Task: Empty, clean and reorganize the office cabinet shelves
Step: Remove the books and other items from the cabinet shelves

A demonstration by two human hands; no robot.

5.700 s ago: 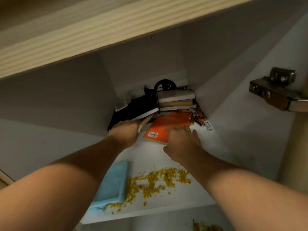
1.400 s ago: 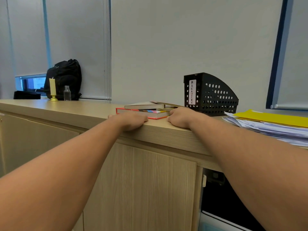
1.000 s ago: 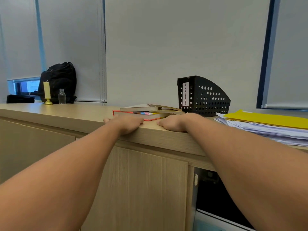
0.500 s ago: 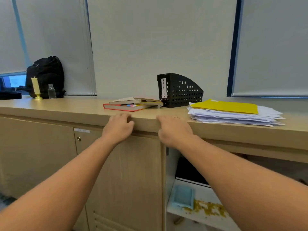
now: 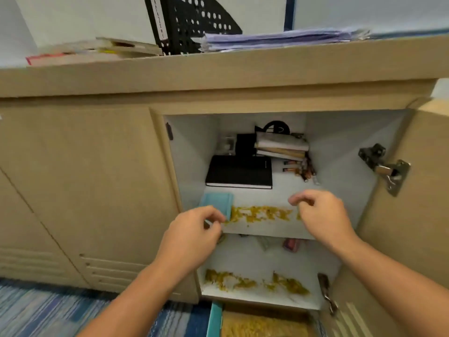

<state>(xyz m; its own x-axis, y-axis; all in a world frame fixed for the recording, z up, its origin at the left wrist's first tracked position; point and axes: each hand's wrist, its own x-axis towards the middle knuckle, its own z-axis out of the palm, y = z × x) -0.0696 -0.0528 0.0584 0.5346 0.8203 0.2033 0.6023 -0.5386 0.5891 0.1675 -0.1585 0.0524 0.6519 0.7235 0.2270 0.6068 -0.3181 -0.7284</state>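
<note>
Both hands, left hand [image 5: 192,233] and right hand [image 5: 320,215], hover loosely curled, fingers apart, holding nothing. Risk: dragging the black notebook [image 5: 239,171] forward could sweep the yellow crumbs [image 5: 260,214] off the shelf [image 5: 267,231].

Even, soft indoor light; cabinet interior [image 5: 340,147] dimmer toward 12 o'clock. Motion blur smears everything; wide-angle bowing at edges.

Both hands, left hand [image 5: 192,235] and right hand [image 5: 320,215], hover empty before the open cabinet's upper shelf [image 5: 267,231]; a black notebook [image 5: 239,172] lies at twelve o'clock, yellow crumbs [image 5: 262,214] between them.
</note>
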